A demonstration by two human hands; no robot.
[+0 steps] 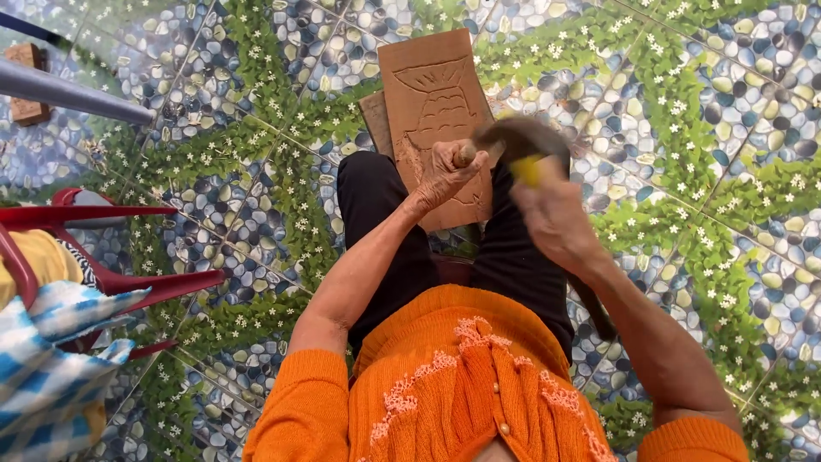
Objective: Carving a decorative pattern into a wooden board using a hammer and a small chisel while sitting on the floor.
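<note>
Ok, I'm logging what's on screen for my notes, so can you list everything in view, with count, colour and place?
Wooden board: one, light brown with a carved outline, resting on the lap and reaching out over the floor.
Second board: one, brown, edge showing behind the first on its left.
Chisel: one, wooden handle, on the board.
Hammer: one, dark head, yellow on the handle, blurred.
Chair: one, red, at left.
Cloth: one, blue and white check, bottom left.
Wood block: one, brown, top left.
Floor: pebble and leaf pattern.
Left hand: holds the chisel.
Right hand: holds the hammer.
</note>
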